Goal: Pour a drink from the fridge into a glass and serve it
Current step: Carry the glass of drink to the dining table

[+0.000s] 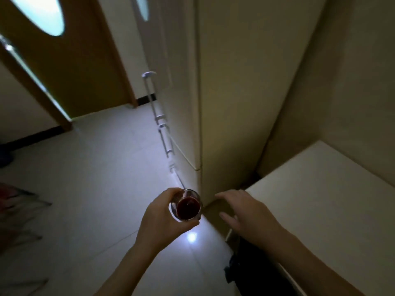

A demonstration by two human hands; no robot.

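Gripping the glass (pixel 186 207) of dark drink, left hand (pixel 162 221) faces the fridge (pixel 224 92); right hand (pixel 245 214) fingers spread, near the counter (pixel 320 199).

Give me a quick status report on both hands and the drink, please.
Left hand has its grip shut on glass, dark red drink inside. Right hand open, empty, by the counter. Fridge doors shut. Floor ahead unobstructed.

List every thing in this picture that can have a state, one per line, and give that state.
glass: upright, holding dark red drink, not full to the rim
left hand: closed around the glass
right hand: open, empty, fingers spread
fridge: doors shut
wooden door: cannot tell whether shut or ajar
white counter: bare on the part that shows
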